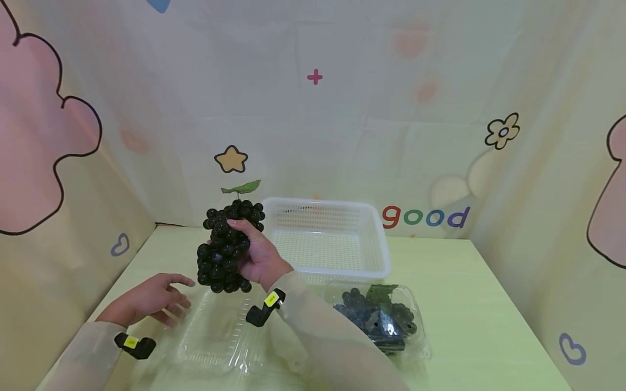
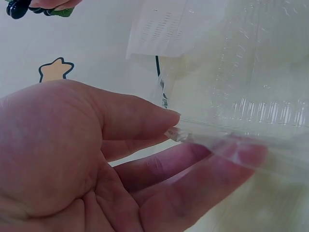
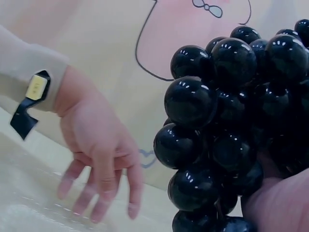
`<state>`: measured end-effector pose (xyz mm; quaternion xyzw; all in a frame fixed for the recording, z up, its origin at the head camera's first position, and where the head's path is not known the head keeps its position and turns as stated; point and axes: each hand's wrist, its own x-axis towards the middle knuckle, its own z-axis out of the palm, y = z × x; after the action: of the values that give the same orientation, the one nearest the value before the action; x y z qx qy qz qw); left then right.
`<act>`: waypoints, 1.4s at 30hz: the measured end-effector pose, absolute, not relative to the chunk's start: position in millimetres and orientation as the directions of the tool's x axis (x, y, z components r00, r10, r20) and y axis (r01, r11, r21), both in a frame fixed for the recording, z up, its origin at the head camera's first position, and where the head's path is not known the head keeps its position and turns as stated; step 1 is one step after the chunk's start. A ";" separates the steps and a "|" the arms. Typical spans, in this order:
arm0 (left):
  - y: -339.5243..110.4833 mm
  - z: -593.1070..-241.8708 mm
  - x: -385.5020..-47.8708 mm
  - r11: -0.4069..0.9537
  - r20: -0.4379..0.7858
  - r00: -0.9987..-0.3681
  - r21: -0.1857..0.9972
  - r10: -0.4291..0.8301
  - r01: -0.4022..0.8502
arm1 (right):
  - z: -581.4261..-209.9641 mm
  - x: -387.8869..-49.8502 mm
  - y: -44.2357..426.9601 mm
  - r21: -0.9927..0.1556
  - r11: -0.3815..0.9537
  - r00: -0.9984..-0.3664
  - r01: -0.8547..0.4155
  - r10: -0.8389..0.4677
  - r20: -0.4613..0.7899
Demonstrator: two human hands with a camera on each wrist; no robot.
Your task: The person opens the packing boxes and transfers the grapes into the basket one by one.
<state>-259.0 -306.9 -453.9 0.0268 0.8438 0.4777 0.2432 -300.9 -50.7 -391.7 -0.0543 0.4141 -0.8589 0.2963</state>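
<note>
Head view shows the right hand [image 1: 261, 258] gripping a bunch of black grapes [image 1: 220, 260]. The left hand [image 1: 149, 301], fingers loosely parted, is at the edge of a clear plastic container [image 1: 210, 331].

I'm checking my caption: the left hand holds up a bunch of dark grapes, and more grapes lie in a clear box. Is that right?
One slip: the head view shows the right hand holding up the bunch of dark grapes. More grapes do lie in a clear box.
</note>
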 end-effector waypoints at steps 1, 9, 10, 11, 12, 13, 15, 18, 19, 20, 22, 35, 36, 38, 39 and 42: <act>-306.6 -454.1 -259.1 0.544 -0.387 -0.881 0.817 0.270 -0.192 | -389.6 -302.8 -49.1 -0.744 -0.486 -0.821 0.459 -0.551 -0.146; -307.7 -457.7 -259.3 0.546 -0.384 -0.886 0.815 0.260 -0.193 | -374.9 -319.9 -33.3 -0.732 -0.544 -0.857 0.411 -0.503 -0.108; -308.1 -458.7 -259.7 0.546 -0.383 -0.886 0.815 0.259 -0.193 | -373.7 -322.3 -30.8 -0.734 -0.546 -0.862 0.404 -0.496 -0.105; -308.8 -459.6 -259.8 0.546 -0.379 -0.886 0.817 0.266 -0.185 | -372.6 -324.8 -28.3 -0.735 -0.548 -0.865 0.398 -0.490 -0.103; -309.3 -460.5 -259.8 0.545 -0.376 -0.887 0.818 0.270 -0.181 | -371.9 -327.4 -25.7 -0.736 -0.551 -0.870 0.393 -0.483 -0.103; -309.5 -461.4 -259.8 0.543 -0.375 -0.887 0.820 0.268 -0.182 | -371.1 -330.1 -23.0 -0.740 -0.553 -0.875 0.383 -0.475 -0.098; -310.0 -463.2 -259.9 0.540 -0.371 -0.888 0.822 0.271 -0.179 | -370.2 -336.1 -17.8 -0.742 -0.559 -0.883 0.369 -0.461 -0.091; -310.3 -465.4 -259.6 0.531 -0.364 -0.890 0.829 0.275 -0.175 | -370.8 -345.7 -10.0 -0.745 -0.567 -0.896 0.351 -0.435 -0.091; -310.2 -465.7 -259.2 0.527 -0.361 -0.891 0.832 0.276 -0.174 | -371.3 -348.9 -7.5 -0.745 -0.569 -0.900 0.348 -0.426 -0.095; -310.2 -466.1 -258.8 0.525 -0.359 -0.892 0.833 0.276 -0.173 | -372.0 -351.9 -5.0 -0.745 -0.572 -0.905 0.344 -0.414 -0.100; -310.1 -466.7 -257.8 0.520 -0.351 -0.895 0.837 0.277 -0.167 | -373.8 -358.1 0.0 -0.751 -0.570 -0.913 0.335 -0.394 -0.108; -302.4 -461.7 -257.2 0.576 -0.348 -0.915 0.798 0.206 -0.174 | -390.1 -388.7 31.0 -0.769 -0.562 -0.949 0.303 -0.252 -0.189; -301.5 -460.4 -257.2 0.582 -0.349 -0.916 0.794 0.199 -0.176 | -391.3 -390.1 32.5 -0.769 -0.563 -0.950 0.303 -0.243 -0.197; -300.0 -458.4 -257.5 0.595 -0.350 -0.918 0.784 0.187 -0.178 | -393.9 -392.6 34.8 -0.767 -0.562 -0.949 0.308 -0.237 -0.207; -299.4 -457.4 -257.6 0.600 -0.352 -0.919 0.779 0.177 -0.183 | -395.4 -394.0 35.9 -0.763 -0.566 -0.948 0.314 -0.234 -0.216; -298.6 -454.9 -257.6 0.618 -0.355 -0.918 0.766 0.174 -0.179 | -400.9 -397.8 38.6 -0.753 -0.563 -0.940 0.340 -0.232 -0.251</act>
<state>-257.6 -298.6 -454.9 -0.0014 0.8764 0.4373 0.2019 -397.8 38.6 -400.9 0.0618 0.4386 -0.8818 0.1622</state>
